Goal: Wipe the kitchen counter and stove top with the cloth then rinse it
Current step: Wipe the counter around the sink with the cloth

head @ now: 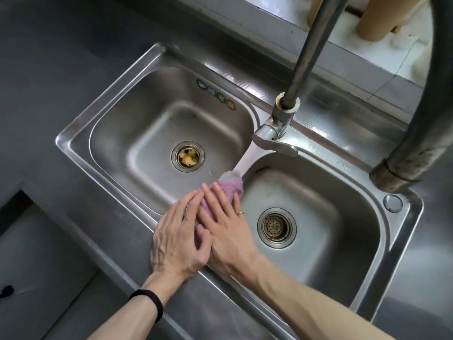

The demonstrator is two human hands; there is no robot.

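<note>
Left hand (pixel 179 239) and right hand (pixel 228 231) lie flat, fingers straight and slightly apart, pressing the pink cloth (pixel 229 185) onto the ridge between the sink (pixel 71 142) basins. Stamped lettering (pixel 315 151) beside the tap (pixel 277 133) looks too faint to read.

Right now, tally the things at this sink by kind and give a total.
Sink basins: 2
Drains: 2
Cloth: 1
Faucet: 1
Hands: 2, left hand and right hand
Total: 8
</note>
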